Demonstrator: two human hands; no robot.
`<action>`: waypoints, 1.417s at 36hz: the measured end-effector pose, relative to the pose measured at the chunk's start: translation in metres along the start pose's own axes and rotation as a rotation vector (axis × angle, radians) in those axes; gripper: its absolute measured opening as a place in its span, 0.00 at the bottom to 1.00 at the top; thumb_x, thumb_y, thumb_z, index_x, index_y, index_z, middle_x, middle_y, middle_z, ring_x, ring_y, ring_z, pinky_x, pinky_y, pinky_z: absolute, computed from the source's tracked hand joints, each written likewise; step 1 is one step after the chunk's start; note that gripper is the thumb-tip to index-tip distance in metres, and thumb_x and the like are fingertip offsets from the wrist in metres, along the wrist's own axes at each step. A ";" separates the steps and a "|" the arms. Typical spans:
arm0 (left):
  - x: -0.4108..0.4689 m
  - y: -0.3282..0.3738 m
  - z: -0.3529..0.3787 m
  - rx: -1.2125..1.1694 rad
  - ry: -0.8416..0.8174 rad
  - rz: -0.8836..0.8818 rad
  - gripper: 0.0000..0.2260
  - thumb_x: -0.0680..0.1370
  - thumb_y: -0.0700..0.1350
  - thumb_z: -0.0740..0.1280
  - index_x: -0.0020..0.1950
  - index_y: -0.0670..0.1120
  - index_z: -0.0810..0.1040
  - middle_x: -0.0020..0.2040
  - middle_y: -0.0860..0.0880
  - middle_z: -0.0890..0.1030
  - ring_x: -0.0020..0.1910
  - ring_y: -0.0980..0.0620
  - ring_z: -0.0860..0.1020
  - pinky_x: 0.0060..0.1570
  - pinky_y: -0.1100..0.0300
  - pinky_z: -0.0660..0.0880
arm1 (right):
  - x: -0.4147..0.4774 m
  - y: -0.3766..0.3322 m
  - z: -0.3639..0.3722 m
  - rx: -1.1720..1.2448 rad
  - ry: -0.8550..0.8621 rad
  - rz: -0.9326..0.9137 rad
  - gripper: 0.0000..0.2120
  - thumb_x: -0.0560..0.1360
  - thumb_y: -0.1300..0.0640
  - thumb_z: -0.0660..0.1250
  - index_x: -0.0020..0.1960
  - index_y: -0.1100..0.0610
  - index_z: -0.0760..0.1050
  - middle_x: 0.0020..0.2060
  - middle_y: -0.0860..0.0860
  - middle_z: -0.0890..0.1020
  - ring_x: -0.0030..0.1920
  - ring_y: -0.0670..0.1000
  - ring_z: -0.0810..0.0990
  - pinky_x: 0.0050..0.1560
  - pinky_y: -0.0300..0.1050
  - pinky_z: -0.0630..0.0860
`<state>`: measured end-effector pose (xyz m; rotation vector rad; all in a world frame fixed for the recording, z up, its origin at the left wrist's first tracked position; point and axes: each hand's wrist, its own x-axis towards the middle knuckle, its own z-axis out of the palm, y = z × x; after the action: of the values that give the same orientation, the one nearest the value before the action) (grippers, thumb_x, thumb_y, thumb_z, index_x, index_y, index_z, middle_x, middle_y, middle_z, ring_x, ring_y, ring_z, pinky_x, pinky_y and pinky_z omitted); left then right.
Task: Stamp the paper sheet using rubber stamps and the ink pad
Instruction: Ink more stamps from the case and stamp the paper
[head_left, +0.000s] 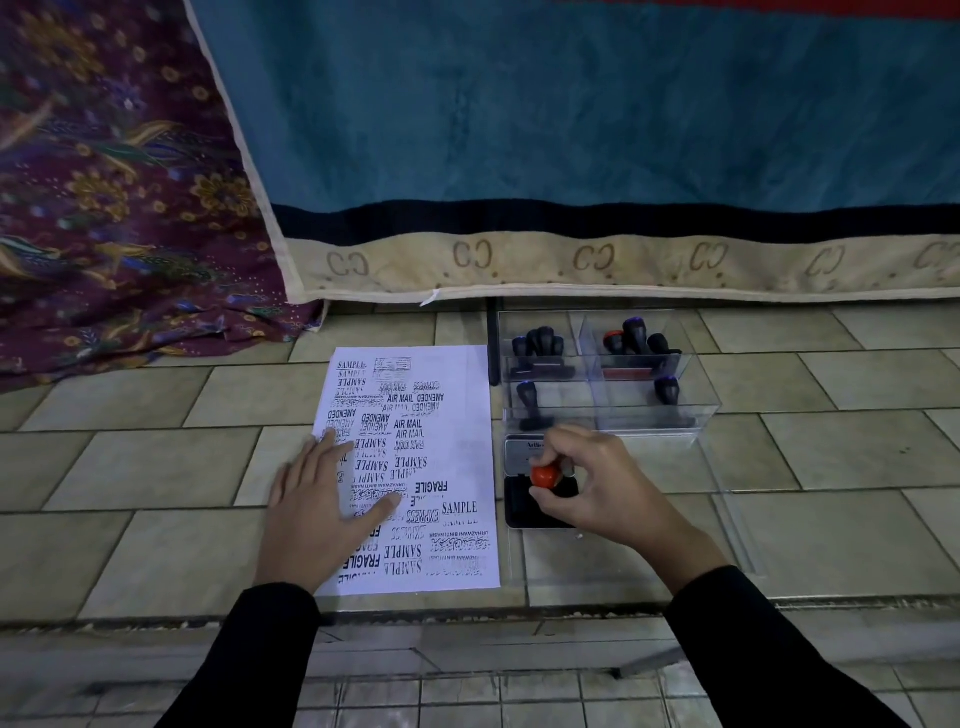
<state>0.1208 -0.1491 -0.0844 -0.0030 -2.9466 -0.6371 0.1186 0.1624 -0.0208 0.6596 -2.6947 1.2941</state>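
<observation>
A white paper sheet (467, 415) lies on the tiled floor, covered with several black stamp prints such as SAMPLE, FRAGILE and AIR MAIL. My left hand (322, 499) rests flat on its lower left part with fingers spread. To the right of the sheet sits an open black ink pad (519, 512) with its lid up. My right hand (587, 480) pinches a rubber stamp with a red knob (545, 475) and holds it upright over the pad; whether the stamp face touches the ink is hidden by my fingers.
A clear plastic organiser (696, 400) behind the ink pad holds several black-handled stamps in its compartments, one with a red collar (615, 340). A clear lid (727, 525) lies flat on the right. A blue mattress edge (571, 270) and patterned purple cloth (119, 208) border the far side.
</observation>
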 end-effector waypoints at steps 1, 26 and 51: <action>0.000 0.000 0.000 -0.003 -0.001 -0.001 0.41 0.68 0.75 0.60 0.74 0.51 0.64 0.79 0.54 0.57 0.78 0.55 0.52 0.76 0.49 0.49 | 0.000 -0.001 -0.001 -0.004 -0.013 0.003 0.12 0.65 0.63 0.75 0.39 0.53 0.72 0.38 0.44 0.76 0.40 0.39 0.75 0.41 0.27 0.70; 0.001 -0.002 0.001 -0.014 0.014 -0.001 0.39 0.68 0.74 0.59 0.73 0.54 0.64 0.78 0.56 0.57 0.77 0.58 0.52 0.76 0.53 0.47 | 0.171 -0.011 0.047 -0.219 -0.020 0.021 0.10 0.73 0.61 0.70 0.54 0.59 0.76 0.51 0.57 0.78 0.51 0.55 0.77 0.53 0.47 0.76; 0.000 0.002 -0.002 -0.005 0.011 -0.010 0.42 0.66 0.77 0.54 0.73 0.54 0.64 0.78 0.57 0.57 0.77 0.59 0.51 0.77 0.53 0.47 | 0.188 -0.006 0.069 -0.279 -0.047 0.081 0.07 0.73 0.65 0.68 0.51 0.64 0.77 0.50 0.59 0.79 0.52 0.57 0.76 0.54 0.51 0.76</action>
<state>0.1211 -0.1476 -0.0818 0.0152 -2.9360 -0.6441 -0.0412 0.0420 -0.0128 0.5594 -2.8900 0.8998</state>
